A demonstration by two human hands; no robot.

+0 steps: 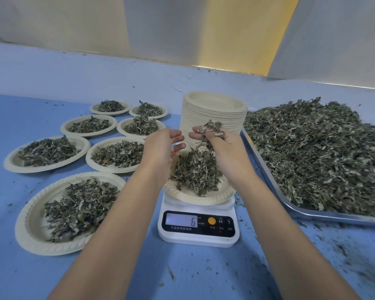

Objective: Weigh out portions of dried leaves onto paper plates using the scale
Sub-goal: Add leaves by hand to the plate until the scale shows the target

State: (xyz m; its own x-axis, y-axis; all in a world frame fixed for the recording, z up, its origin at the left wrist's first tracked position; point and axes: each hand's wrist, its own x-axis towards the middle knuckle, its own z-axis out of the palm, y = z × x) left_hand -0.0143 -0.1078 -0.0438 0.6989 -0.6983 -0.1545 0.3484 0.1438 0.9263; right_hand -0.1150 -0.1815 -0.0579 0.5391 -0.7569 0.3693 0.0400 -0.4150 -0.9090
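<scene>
Head view: R hand point(223, 148) is raised over the paper plate point(195, 199) on the scale point(198, 234), its grip closed on a tuft of leaves point(211, 128), prob. so small bits can be let fall while the display point(181, 220) stays readable in front; it shows a 6. The pile of dried leaves point(195, 169) for this portion already sits heaped on that plate. L hand point(162, 146) is just beside the pile, fingers loose & apart, grip on nothing. It looks placed to catch strays or steady the heap. The bulk leaves point(316, 152) lie in a steel tray point(333, 216) on the R side, near the scale, so refills are a short reach. The stack of empty plates point(214, 109) stands behind the scale, handy for the next portion. Seven filled plates point(23, 226) are set out to the L on the blue desk point(182, 273), apart from the supply so done & undone don't mix. Judging by this, the portion is at the top-up stage.
</scene>
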